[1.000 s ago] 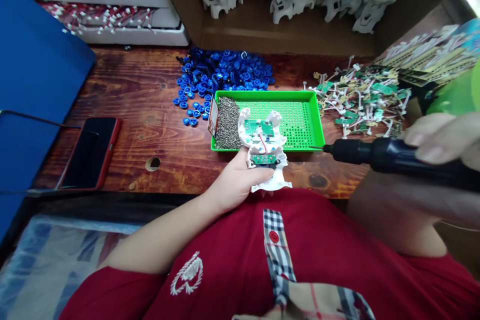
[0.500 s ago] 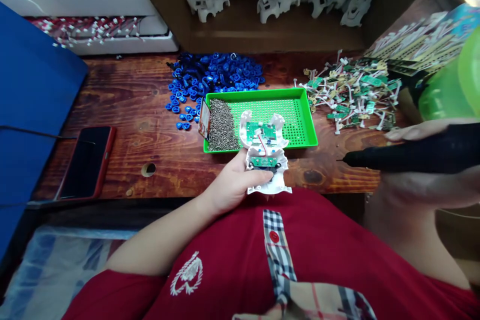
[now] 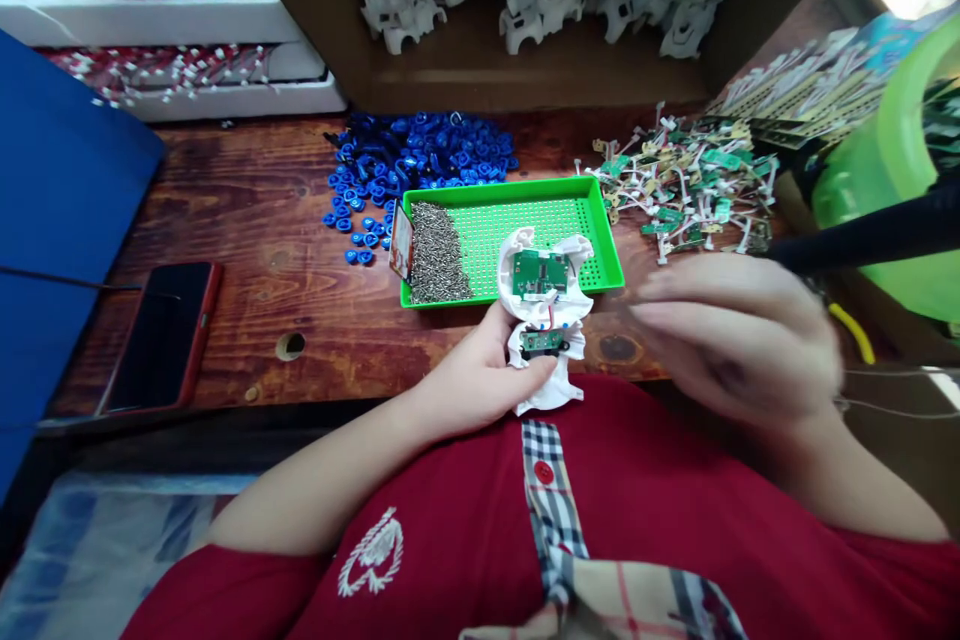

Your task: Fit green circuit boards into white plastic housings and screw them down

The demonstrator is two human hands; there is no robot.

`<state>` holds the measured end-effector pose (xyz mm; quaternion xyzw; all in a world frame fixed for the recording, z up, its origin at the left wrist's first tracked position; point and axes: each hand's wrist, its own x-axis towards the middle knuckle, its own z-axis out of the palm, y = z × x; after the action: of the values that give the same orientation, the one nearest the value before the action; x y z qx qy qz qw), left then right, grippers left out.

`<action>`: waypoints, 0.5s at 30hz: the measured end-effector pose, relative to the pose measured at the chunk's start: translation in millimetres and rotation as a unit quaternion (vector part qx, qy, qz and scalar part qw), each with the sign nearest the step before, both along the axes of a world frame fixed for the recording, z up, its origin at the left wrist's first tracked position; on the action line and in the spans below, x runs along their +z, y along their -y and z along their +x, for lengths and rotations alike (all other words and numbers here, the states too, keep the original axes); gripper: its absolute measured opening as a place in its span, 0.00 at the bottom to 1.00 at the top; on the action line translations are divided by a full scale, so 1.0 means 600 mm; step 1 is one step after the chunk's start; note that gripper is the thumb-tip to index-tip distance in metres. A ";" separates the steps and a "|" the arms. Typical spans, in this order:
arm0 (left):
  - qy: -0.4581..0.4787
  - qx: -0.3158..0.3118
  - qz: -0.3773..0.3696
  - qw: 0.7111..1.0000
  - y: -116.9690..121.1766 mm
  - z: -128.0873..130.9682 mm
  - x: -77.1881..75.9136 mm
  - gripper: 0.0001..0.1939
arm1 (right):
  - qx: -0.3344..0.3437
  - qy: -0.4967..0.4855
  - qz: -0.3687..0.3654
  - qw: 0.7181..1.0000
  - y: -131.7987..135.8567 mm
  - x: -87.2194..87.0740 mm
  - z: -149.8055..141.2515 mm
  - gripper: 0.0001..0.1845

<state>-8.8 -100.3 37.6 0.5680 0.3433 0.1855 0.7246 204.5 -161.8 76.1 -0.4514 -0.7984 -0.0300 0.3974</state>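
My left hand [image 3: 472,385] is closed around a white plastic housing [image 3: 551,382] that carries two small green circuit boards joined by a red wire, and holds it over the table's front edge, just in front of the green tray [image 3: 495,188]. My right hand [image 3: 742,340] is blurred and hovers right of the housing with fingers stretched toward it and nothing in them. A black electric screwdriver [image 3: 870,235] hangs free behind that hand at the right.
A heap of small screws [image 3: 435,255] fills the tray's left end. Blue plastic pieces [image 3: 420,150] lie behind it, wired circuit boards [image 3: 682,185] to the right. A cardboard box [image 3: 465,80] of white housings stands behind. A red phone [image 3: 161,335] lies left, a green container [image 3: 892,170] right.
My right hand has let go of the black screwdriver, which has swung back to the right, and has moved left toward the housing. The left hand has tilted the housing slightly.
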 end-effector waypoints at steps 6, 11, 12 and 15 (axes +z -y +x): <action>0.010 -0.031 0.060 0.998 0.001 0.000 0.003 0.29 | 0.102 0.228 0.111 0.962 -0.068 -0.002 -0.015 0.13; 0.016 -0.034 0.067 0.997 0.001 0.001 0.002 0.28 | 0.139 0.269 0.170 0.938 -0.077 -0.011 -0.009 0.11; 0.017 -0.033 0.067 0.997 0.001 0.002 0.002 0.27 | 0.139 0.268 0.173 0.938 -0.076 -0.013 -0.008 0.11; 0.011 -0.018 0.085 0.996 0.000 0.003 -0.002 0.26 | 0.142 0.244 0.159 0.946 -0.070 -0.018 -0.008 0.11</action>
<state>-7.2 -100.6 36.2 0.6314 0.3076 0.2072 0.6810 199.9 -119.6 65.4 -0.2433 -0.9117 -0.2086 0.2571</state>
